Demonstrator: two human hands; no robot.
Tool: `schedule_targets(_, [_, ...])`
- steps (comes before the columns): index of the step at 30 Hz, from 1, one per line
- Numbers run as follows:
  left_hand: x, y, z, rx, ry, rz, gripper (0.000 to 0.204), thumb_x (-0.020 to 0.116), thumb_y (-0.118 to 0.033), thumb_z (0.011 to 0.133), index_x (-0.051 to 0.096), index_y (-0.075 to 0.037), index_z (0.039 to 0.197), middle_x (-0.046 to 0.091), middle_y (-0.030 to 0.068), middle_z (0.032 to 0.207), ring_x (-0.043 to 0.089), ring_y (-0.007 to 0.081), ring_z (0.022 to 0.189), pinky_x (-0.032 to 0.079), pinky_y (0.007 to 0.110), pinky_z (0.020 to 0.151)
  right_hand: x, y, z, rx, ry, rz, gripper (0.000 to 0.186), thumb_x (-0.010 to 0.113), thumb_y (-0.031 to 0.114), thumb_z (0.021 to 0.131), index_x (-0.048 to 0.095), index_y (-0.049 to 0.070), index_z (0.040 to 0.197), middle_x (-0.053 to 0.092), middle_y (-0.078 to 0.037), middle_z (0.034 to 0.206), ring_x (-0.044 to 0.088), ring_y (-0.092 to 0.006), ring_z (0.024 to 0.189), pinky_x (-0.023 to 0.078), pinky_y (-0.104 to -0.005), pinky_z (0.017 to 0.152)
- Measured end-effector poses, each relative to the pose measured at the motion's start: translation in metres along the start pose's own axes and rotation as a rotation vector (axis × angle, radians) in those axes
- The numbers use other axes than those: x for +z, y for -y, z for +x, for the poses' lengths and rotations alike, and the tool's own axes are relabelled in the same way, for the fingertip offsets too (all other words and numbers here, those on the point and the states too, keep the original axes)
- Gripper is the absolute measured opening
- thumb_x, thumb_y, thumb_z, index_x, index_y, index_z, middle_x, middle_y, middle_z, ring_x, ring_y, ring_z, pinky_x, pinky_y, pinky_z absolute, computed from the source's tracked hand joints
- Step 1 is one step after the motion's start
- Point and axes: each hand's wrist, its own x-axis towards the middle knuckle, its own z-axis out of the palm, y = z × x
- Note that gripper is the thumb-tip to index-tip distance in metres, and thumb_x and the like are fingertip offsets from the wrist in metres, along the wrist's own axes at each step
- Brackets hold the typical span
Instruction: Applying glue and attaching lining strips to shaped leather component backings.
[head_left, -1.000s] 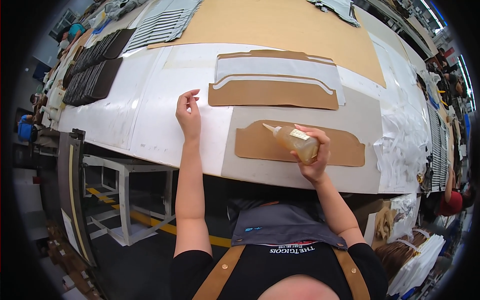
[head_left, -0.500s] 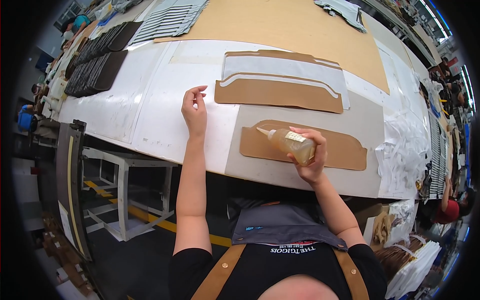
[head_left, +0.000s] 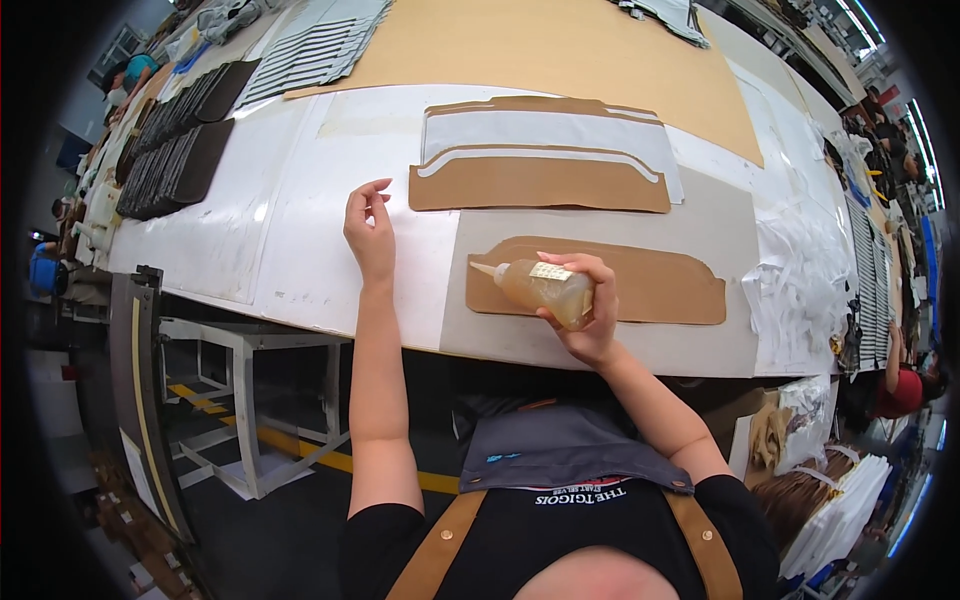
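My right hand (head_left: 592, 312) is wrapped round a translucent squeeze bottle (head_left: 540, 287) of amber liquid with a pale label. The bottle tilts left, and its thin nozzle is over the upper left corner of a flat brown piece (head_left: 660, 282) with a curved upper edge. Whether the nozzle touches the piece I cannot tell. My left hand (head_left: 369, 232) hovers at the left over the white tabletop, fingers loosely curled and apart from the thumb, with nothing seen in them. Farther back, another brown piece (head_left: 540, 187) with a white strip along its curved edge overlaps a white sheet (head_left: 530, 128).
Dark pieces (head_left: 175, 160) stand in rows at the far left, beside stacked grey strips (head_left: 320, 50). A large tan sheet (head_left: 560, 50) covers the back. White scraps (head_left: 800, 280) heap at the right. Below left stands a white metal frame (head_left: 245, 400). Other people work at both sides.
The bottle's nozzle has moved left along the near brown piece, from its upper edge to its left corner. The whole view has shifted slightly. My left hand keeps its curled pose.
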Motion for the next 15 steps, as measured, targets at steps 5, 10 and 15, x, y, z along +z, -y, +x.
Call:
schedule_targets(5, [0.000,0.002,0.000,-0.001,0.001,-0.012,0.021,0.050,-0.002,0.104,0.070,-0.004,0.108,0.074,0.0030,0.110,0.068,0.0155,0.091,0.050,0.030,0.081,-0.008,0.008,0.011,0.427,-0.424,0.467,0.054,0.070,0.036,0.101,0.045,0.007,0.139,0.061,-0.010,0.129,0.061,-0.0250,0.126,0.049,-0.0402,0.106])
schedule_targets(10, [-0.004,0.006,0.002,-0.006,0.009,-0.013,0.021,0.050,-0.001,0.104,0.070,-0.002,0.111,0.074,0.0051,0.113,0.068,0.0160,0.092,0.052,0.030,0.084,-0.087,0.000,0.043,0.713,-0.661,0.972,0.052,0.065,0.039,0.104,0.050,0.008,0.143,0.064,-0.008,0.129,0.063,-0.0213,0.122,0.054,-0.0370,0.101])
schedule_targets(15, [0.001,0.008,0.001,0.007,0.029,-0.004,0.022,0.049,-0.001,0.104,0.069,-0.001,0.113,0.073,0.0059,0.112,0.067,0.0162,0.093,0.053,0.030,0.084,-0.175,-0.018,0.037,0.623,-0.717,0.687,0.054,0.072,0.033,0.099,0.051,0.003,0.139,0.064,-0.013,0.128,0.065,-0.0245,0.117,0.055,-0.0375,0.099])
